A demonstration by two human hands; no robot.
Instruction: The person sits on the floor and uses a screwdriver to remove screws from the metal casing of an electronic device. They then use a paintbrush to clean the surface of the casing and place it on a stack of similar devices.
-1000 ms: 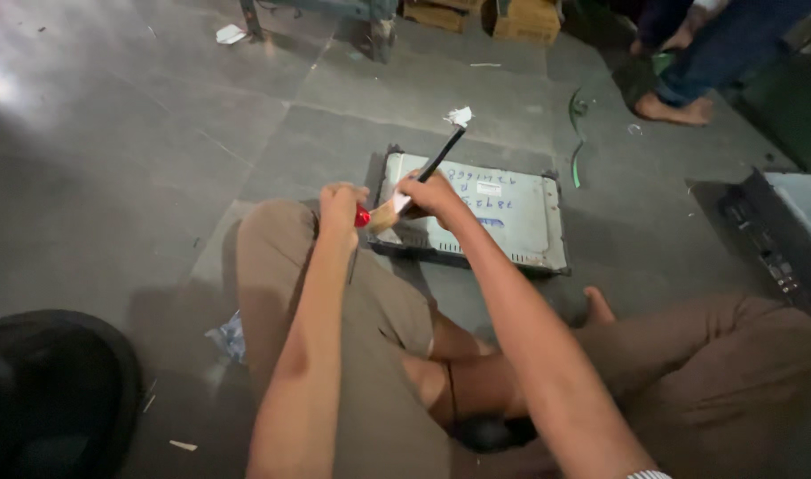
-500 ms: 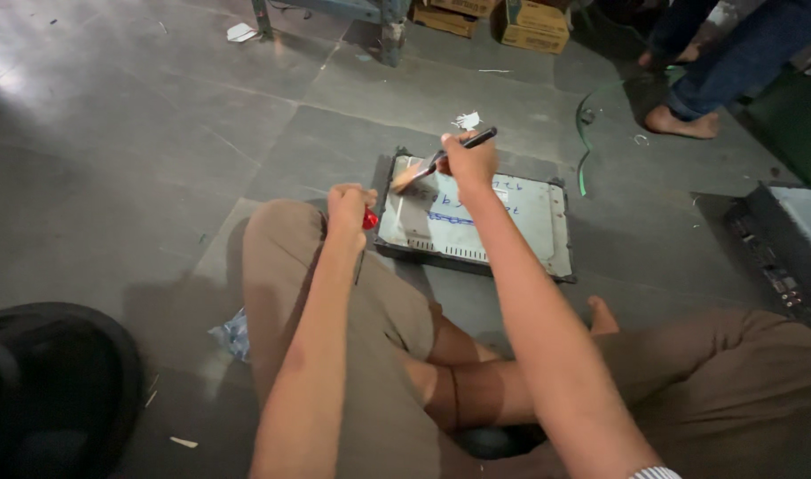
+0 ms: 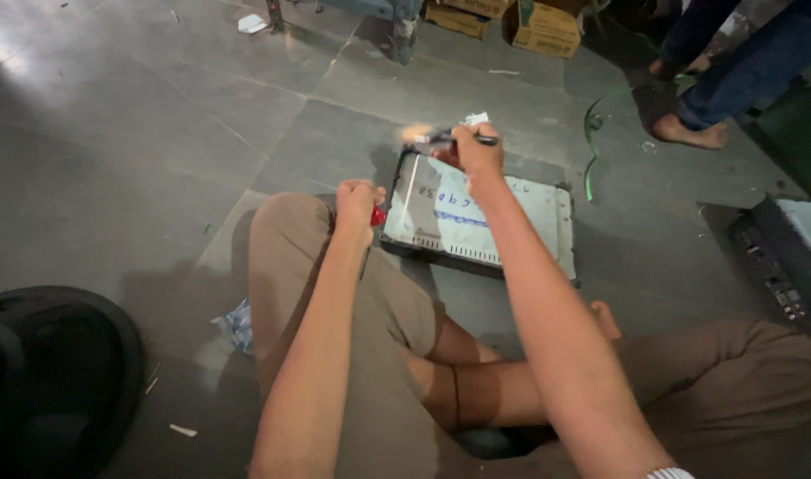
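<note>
Grey metal panel [image 3: 512, 217], white label sheet on its face, lies flat on the floor before the crossed legs. Right hand [image 3: 476, 151], fingers closed on a dark brush [image 3: 441, 137], has swung from above the panel to its far-left corner. Left hand [image 3: 357, 202] stays fisted around a small red object [image 3: 378, 215] at the near-left edge. Brown cartons [image 3: 539, 22] sit beyond.

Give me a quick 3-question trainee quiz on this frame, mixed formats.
1. True or false: the left hand rests on the person's raised knee, closed on a small red thing.
2. The right hand holds: A) a paintbrush B) a hammer C) a cup
3. What lies on the floor under the right hand?

Key: 1 true. 2 A. 3 a flat rectangular metal panel with a pale face.
</note>
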